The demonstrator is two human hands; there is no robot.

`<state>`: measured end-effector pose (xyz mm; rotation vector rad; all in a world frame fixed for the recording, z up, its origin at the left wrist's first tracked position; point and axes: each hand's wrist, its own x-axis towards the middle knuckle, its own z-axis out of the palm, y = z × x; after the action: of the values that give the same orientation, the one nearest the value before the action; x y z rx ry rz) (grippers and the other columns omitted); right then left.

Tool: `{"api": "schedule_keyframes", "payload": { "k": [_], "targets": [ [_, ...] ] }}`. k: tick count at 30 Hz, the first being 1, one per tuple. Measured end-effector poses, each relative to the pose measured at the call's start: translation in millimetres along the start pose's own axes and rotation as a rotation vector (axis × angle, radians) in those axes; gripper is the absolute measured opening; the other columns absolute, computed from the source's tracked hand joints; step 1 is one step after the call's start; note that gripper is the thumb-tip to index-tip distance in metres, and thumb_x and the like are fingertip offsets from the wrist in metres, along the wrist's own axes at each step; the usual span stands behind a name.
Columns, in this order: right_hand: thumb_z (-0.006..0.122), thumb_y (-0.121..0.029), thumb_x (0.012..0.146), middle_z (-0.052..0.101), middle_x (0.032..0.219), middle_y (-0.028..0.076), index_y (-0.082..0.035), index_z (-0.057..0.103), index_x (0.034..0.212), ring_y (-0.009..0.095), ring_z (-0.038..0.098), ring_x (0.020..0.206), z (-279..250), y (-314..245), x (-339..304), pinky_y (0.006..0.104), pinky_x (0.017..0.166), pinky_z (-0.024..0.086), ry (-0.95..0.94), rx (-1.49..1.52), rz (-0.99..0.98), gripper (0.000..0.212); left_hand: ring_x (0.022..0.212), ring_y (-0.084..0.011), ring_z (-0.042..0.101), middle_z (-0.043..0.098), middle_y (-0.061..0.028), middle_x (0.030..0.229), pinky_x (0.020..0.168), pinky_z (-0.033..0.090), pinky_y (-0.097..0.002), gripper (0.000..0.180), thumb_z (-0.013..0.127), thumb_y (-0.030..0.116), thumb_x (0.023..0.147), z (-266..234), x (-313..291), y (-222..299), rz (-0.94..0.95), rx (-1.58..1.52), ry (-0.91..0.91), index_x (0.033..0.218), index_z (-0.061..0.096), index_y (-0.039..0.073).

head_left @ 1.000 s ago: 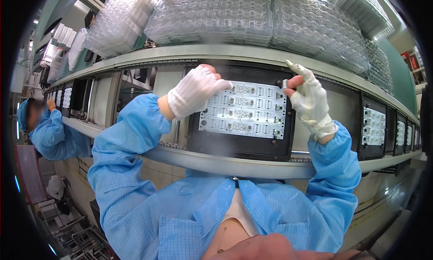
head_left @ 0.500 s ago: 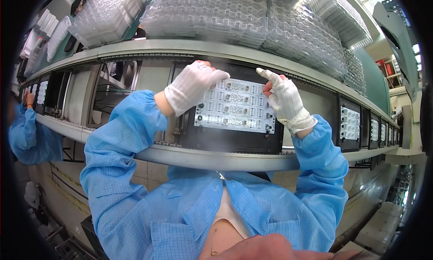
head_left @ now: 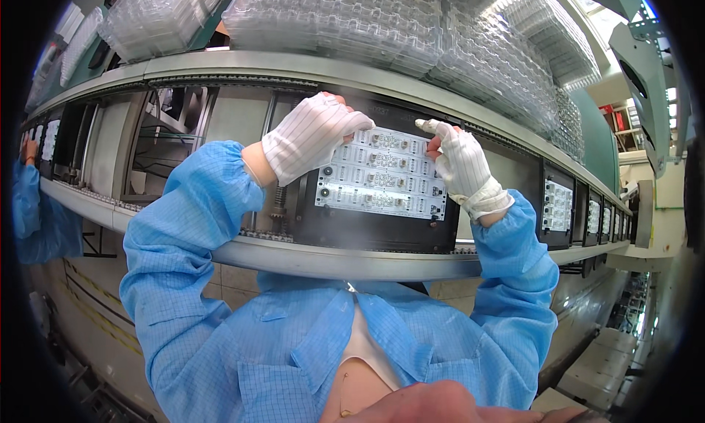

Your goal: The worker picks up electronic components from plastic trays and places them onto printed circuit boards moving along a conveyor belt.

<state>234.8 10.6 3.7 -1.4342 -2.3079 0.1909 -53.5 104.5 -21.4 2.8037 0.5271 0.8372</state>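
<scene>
Left hand [head_left: 310, 138] and right hand [head_left: 464, 163] flank the white circuit board [head_left: 378, 181]

The smock [head_left: 294, 349] is blue and checked, the hands [head_left: 302, 138] gloved in striped white.

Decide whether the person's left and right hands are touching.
Apart: the head view shows the white circuit panel between the left hand and right hand.

Gap lay open above circuit panel [head_left: 383, 181], left hand [head_left: 302, 138] blocked its upper left corner, right hand [head_left: 464, 164] its right edge, near rail [head_left: 345, 264] crossed front approach, far rail [head_left: 257, 64] and stacked transparent trays [head_left: 330, 20] walled the back.
</scene>
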Motion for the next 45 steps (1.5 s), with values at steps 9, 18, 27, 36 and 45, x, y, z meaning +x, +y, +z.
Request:
{"api": "schedule_keyframes", "payload": {
  "k": [9, 18, 27, 36, 45],
  "targets": [
    [0.056, 0.01, 0.074, 0.064, 0.085, 0.006, -0.007, 0.061, 0.126, 0.026, 0.06, 0.08, -4.5, -10.6, 19.7, 0.0378, 0.081, 0.046, -0.05, -0.127, -0.107, 0.054, 0.085, -0.0277, 0.066, 0.068, -0.007, 0.085, 0.082, 0.053, -0.0399, 0.03, 0.072, 0.007, 0.078, -14.9, 4.0, 2.4, -0.021, 0.058, 0.038, 0.108, 0.068, 0.01],
    [0.063, 0.002, 0.072, 0.061, 0.08, 0.005, -0.007, 0.062, 0.122, 0.026, 0.06, 0.081, -11.1, -2.4, -10.0, 0.0391, 0.076, 0.047, 0.072, -0.01, -0.094, 0.051, 0.084, -0.0288, 0.067, 0.068, -0.0081, 0.082, 0.078, 0.054, -0.0391, 0.022, 0.074, 0.013, 0.076, -54.6, 50.4, 7.0, 0.074, -0.057, -0.021, 0.097, 0.07, 0.012],
    [0.065, 0.008, 0.077, 0.066, 0.082, 0.008, -0.009, 0.063, 0.125, 0.026, 0.062, 0.074, -87.9, 41.7, 22.4, 0.0393, 0.071, 0.049, 0.158, -0.128, -0.071, 0.051, 0.093, -0.0356, 0.069, 0.071, -0.017, 0.099, 0.081, 0.056, -0.0439, 0.031, 0.051, 0.006, 0.096, -77.3, 145.2, -222.2, -0.384, 0.551, 0.117, 0.121, 0.066, 0.016],
    [0.059, -0.006, 0.091, 0.074, 0.096, 0.01, -0.012, 0.063, 0.13, 0.026, 0.07, 0.094, -123.0, 186.7, 118.0, 0.0388, 0.09, 0.056, 0.32, -0.295, 0.336, 0.039, 0.09, -0.0285, 0.071, 0.074, -0.0109, 0.092, 0.086, 0.057, -0.0397, 0.036, 0.062, 0.0, 0.089, -119.9, 142.7, -244.1, -0.575, 0.48, -0.182, 0.122, 0.068, 0.012],
    [0.057, -0.009, 0.089, 0.074, 0.106, 0.011, -0.023, 0.058, 0.14, 0.025, 0.071, 0.1, -114.3, 267.5, 148.8, 0.0366, 0.091, 0.056, 0.01, -0.616, 0.578, 0.053, 0.081, -0.018, 0.069, 0.069, -0.006, 0.085, 0.076, 0.057, -0.0313, 0.043, 0.064, -0.006, 0.084, -114.7, 110.9, -108.7, -0.313, -0.082, 0.048, 0.123, 0.066, 0.012]
  ]
}}
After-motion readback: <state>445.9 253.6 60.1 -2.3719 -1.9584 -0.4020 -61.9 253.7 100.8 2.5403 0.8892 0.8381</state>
